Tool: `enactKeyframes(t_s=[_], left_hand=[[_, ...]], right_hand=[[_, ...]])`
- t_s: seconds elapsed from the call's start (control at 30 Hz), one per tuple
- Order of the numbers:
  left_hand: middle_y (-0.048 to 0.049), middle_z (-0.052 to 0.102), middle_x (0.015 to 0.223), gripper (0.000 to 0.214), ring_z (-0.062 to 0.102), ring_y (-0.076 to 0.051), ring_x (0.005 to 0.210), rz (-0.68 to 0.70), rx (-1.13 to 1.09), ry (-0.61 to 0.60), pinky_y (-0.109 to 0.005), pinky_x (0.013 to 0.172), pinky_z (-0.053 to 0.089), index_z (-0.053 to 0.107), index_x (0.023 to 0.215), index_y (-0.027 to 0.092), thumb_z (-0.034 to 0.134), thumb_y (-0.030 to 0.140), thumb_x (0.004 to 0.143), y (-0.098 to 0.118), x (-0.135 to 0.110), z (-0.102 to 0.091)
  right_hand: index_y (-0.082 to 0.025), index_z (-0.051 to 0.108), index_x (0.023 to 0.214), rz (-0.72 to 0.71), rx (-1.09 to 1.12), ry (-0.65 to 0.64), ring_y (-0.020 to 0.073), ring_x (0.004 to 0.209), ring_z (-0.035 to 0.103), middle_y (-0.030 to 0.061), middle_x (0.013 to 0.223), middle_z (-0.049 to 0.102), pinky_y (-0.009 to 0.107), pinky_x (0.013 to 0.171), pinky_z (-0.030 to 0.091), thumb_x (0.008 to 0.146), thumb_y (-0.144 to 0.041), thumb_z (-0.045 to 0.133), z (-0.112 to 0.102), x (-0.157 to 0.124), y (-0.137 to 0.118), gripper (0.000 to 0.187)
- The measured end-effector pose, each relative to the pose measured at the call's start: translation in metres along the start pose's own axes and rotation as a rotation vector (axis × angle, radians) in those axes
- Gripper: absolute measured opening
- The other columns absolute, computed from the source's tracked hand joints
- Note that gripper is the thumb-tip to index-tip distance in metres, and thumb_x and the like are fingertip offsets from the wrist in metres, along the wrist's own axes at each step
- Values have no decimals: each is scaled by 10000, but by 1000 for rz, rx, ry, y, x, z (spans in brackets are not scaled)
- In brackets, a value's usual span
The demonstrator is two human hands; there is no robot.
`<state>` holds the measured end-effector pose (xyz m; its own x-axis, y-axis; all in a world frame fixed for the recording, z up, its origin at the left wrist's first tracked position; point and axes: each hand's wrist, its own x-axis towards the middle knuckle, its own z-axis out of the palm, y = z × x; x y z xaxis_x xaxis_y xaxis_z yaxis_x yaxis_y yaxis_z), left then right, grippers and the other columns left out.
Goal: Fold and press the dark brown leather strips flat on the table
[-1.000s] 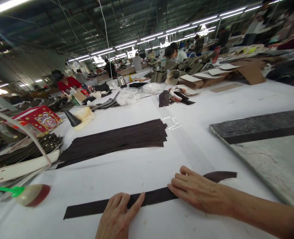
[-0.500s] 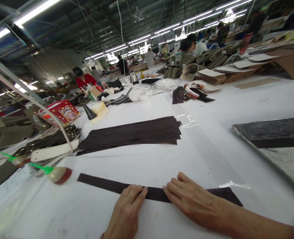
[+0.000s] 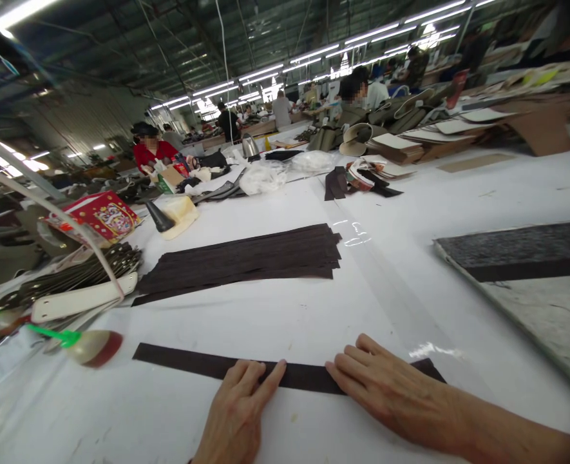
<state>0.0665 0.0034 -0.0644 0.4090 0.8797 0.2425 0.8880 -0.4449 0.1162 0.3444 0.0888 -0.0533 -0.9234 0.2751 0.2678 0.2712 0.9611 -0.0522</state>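
A long, narrow dark brown strip of leather-like material [image 3: 188, 361] lies across the white table in front of me. My left hand [image 3: 239, 403] has its fingertips on the strip near its middle, the digit nearest the right hand stretched along it. Farther right, my right hand [image 3: 379, 383] grips the strip with bent fingers; its hand and wrist hide part of the strip, whose right end [image 3: 428, 369] shows beyond. Between the hands a short stretch of strip is visible. Behind it lies a stack of similar dark strips [image 3: 246, 258], fanned unevenly at its ends.
Left stand a green-nozzled bottle of reddish liquid [image 3: 94, 347], a pale strap [image 3: 84, 298] and a red patterned box [image 3: 113, 216]. A board with dark material [image 3: 531, 309] lies right. Farther back are a tape roll [image 3: 359, 175], clear plastic [image 3: 265, 177], cardboard pieces [image 3: 400, 148] and several people.
The view has shifted slightly, moving the scene left. My right hand has slid right along the strip, widening the gap between the hands. The left hand's digits have spread a little.
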Motion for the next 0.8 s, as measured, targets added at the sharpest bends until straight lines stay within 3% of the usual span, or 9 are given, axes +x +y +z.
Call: enactKeyframes(t_s=[0.1,0.3,0.4,0.57,0.8], left_hand=[[-91,587,991,614,564,-209,883,11,20,45,-372,757,562,479,1369,218,355,-19,816,5,5,0],[-140,534,1166,485,525,-239,1067,82,-1,219,-381,863,533,575,1227,136,368,-13,815,34,28,1],[-146,552,1148,488,529,-243,1060,76,-18,207,-391,876,530,545,1251,110,366,-17,814,45,37,4],[-116,627,970,461,577,-208,864,160,-131,139,-345,773,567,526,1231,69,345,-18,816,49,42,17],[-107,635,1037,558,574,-214,891,249,15,90,-324,780,565,477,1320,82,347,-34,790,46,38,27]], right_hand=[[-121,551,1047,67,47,-33,192,742,423,42,849,510,362,760,322,910,-21,407,2,-1,0,223],[-149,536,1018,134,76,-55,199,785,432,32,867,516,366,784,311,935,-62,426,4,1,-1,163],[-141,541,1012,122,41,-53,198,776,432,33,855,515,360,772,310,937,-61,426,2,0,-1,158],[-129,552,985,103,9,-39,189,745,424,33,836,510,348,761,310,925,-54,446,-2,-4,0,144],[-119,552,923,19,-50,-55,176,734,413,32,833,507,349,737,298,940,-51,409,-5,-18,6,160]])
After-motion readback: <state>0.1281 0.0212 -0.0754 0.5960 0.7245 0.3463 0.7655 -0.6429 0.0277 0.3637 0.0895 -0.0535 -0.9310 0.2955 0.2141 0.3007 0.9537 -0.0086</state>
